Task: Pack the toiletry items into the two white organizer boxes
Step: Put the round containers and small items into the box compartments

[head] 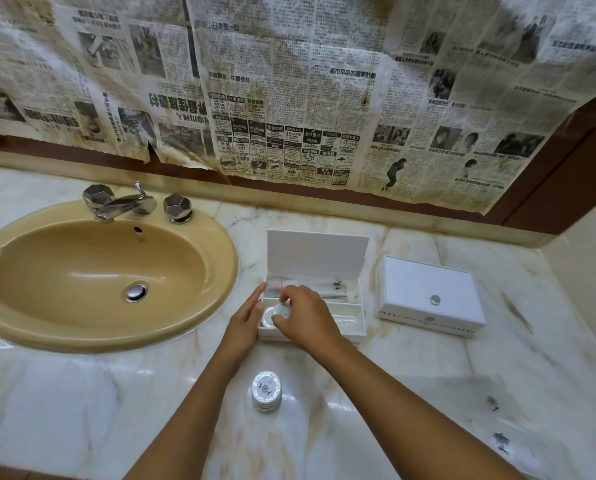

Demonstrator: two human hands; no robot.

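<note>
The open white organizer box [315, 306] is standing on the marble counter [393, 393] just right of the tan sink [106, 275], lid raised, wrapped items lying in its rear compartment. The right hand [303, 318] is pinching a small round white container [282, 310] over the box's front-left compartment. The left hand [246, 320], fingers straight, is touching the box's left wall. A stack of round white patterned containers [267, 390] is sitting in front of the box. The closed white organizer box [429, 296] is resting to its right.
</note>
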